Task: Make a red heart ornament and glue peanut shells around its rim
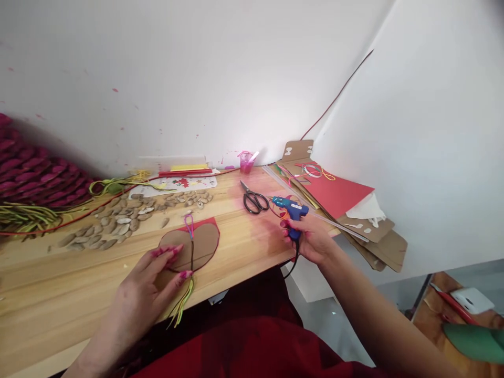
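Note:
A brown cardboard heart lies on the wooden table, with red showing along its edge. Down its middle runs a dark cord, with a purple and blue loop at the top and a yellow-green tassel hanging below. My left hand rests on the heart's left part, fingers and thumb apart, the thumb close to the cord. In my right hand is a blue hot glue gun, gripped by its handle, nozzle pointing left. Black scissors lie just left of the nozzle.
Many shells or husks spread across the table's left. Beyond stands a magenta scaly piece with yarn. A pink cup is by the wall. Red paper and cardboard overhang the right edge. A red cable crosses behind the shells.

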`<state>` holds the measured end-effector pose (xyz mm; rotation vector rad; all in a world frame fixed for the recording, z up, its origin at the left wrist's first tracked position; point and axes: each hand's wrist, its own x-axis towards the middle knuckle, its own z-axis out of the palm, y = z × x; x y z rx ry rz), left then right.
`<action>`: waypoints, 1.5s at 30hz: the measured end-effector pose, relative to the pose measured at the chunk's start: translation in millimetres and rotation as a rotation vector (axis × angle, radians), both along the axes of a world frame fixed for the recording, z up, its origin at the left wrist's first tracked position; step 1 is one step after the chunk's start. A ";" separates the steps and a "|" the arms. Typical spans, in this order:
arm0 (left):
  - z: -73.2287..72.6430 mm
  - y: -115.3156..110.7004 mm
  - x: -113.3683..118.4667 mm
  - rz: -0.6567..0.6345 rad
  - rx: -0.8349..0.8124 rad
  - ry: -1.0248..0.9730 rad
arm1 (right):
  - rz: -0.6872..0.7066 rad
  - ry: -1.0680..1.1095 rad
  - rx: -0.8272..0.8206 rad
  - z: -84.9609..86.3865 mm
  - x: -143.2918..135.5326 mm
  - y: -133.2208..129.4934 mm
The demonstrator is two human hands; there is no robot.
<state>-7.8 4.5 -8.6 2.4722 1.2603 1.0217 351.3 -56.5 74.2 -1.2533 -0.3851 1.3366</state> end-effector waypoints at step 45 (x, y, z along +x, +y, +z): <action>6.9 -3.4 1.2 0.153 -0.185 -0.327 | 0.090 -0.856 -0.233 -29.9 49.7 1.6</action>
